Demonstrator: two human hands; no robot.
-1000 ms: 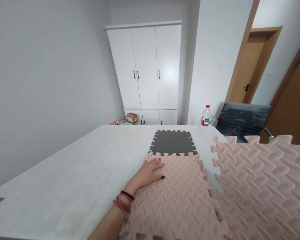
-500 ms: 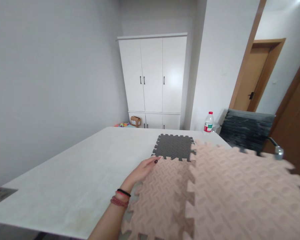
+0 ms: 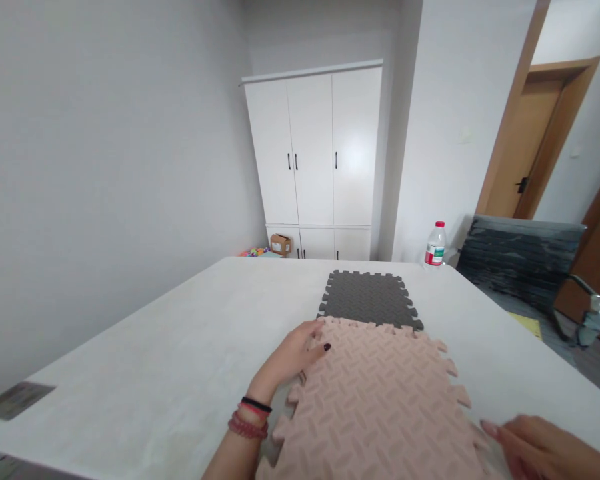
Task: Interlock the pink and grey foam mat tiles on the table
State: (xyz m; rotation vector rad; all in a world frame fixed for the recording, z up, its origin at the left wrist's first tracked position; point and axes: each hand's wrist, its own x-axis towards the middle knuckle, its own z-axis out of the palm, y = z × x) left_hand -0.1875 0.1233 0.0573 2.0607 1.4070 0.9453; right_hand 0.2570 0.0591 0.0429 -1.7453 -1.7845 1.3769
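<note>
A pink interlocking foam mat tile [image 3: 380,400] lies on the white table before me, its far edge against a dark grey foam mat tile [image 3: 367,297]. Beneath its left side shows a sliver of another pink tile's edge. My left hand [image 3: 293,350] grips the far left corner, thumb over the top and fingers at the edge. At the near right edge is my right hand [image 3: 540,443], blurred, with fingertips against the tile's side and the other fingers curled.
The white table [image 3: 180,340] spreads out to the left. A bottle with a red cap [image 3: 435,245] stands at the far right corner. Beyond that side is a dark chair [image 3: 523,257]. A white cabinet [image 3: 315,153] and a cardboard box [image 3: 281,245] are behind the table.
The pink tile that was raised at the right has come down and left over the lower pink tile. My right hand has come into view; my left hand still rests at the far left corner.
</note>
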